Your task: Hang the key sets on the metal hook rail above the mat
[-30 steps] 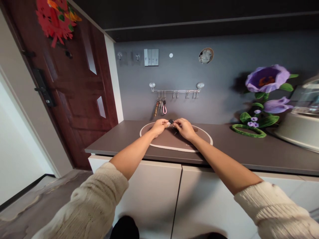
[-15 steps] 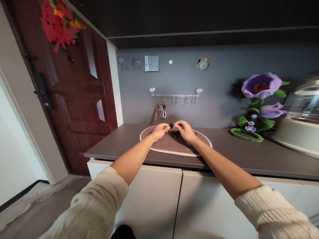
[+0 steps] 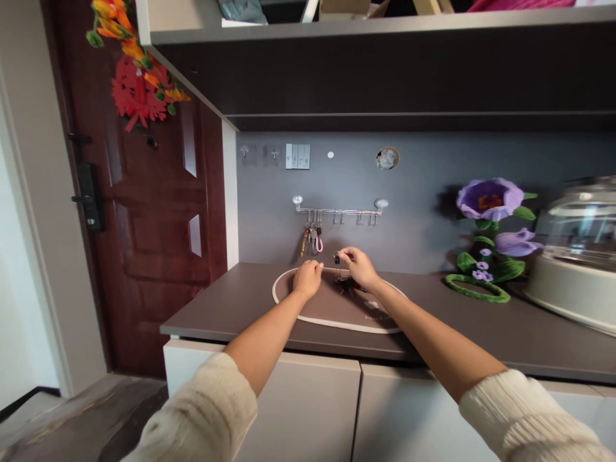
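My right hand [image 3: 360,266] pinches a key ring [image 3: 337,258] with a small black piece on it, held above the oval brown mat [image 3: 327,314]. A dark bunch [image 3: 344,282], perhaps keys, is just below it, and I cannot tell whether the two are joined. To the left, my left hand [image 3: 308,279] is closed over the mat, apart from the key ring; anything inside its fingers is hidden. Behind both hands, several keys with tags [image 3: 313,235] and a pink loop [image 3: 319,242] hang from the clear hook rail [image 3: 339,211] on the wall.
A purple flower decoration [image 3: 491,202] stands on the dark counter [image 3: 423,321], beside a white appliance with a clear dome [image 3: 572,276]. An upper cabinet [image 3: 375,70] overhangs the counter. At left is a dark red door [image 3: 158,256] with a handle; white cabinet fronts [image 3: 269,398] lie below.
My left hand has come away from the small black piece and moved slightly left. My right hand keeps it and holds it up. The view has tilted upward, showing the upper shelf.
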A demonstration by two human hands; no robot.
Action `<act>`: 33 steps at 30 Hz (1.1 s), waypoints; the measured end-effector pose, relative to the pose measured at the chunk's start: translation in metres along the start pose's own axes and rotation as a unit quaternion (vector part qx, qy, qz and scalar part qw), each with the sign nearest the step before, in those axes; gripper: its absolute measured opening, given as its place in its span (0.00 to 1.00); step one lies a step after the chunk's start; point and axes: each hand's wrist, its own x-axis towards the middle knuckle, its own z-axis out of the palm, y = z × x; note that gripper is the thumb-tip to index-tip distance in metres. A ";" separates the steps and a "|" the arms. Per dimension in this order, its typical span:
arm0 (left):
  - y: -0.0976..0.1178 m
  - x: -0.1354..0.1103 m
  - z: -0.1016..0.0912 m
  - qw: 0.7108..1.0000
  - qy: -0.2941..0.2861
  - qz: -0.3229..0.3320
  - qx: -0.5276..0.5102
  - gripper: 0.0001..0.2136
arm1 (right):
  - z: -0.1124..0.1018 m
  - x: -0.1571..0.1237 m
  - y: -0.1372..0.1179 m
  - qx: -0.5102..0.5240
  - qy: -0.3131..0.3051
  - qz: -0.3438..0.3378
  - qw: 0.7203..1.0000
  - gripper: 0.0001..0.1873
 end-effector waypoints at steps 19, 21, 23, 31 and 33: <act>-0.011 0.012 0.012 0.998 0.004 -0.056 -0.013 0.16 | 0.032 0.112 -0.014 -0.043 0.072 0.076 0.994 0.09; -0.011 0.012 0.012 0.998 0.002 -0.057 -0.013 0.16 | 0.036 0.119 -0.013 -0.048 0.071 0.080 0.993 0.09; -0.011 0.012 0.012 0.998 0.001 -0.057 -0.011 0.16 | 0.040 0.124 -0.013 -0.056 0.072 0.087 0.992 0.09; -0.010 0.012 0.013 0.998 -0.001 -0.056 -0.008 0.15 | 0.045 0.133 -0.009 -0.108 0.070 0.124 0.984 0.10; -0.010 0.012 0.013 0.998 -0.003 -0.056 -0.007 0.15 | 0.045 0.132 -0.007 -0.103 0.065 0.136 0.983 0.09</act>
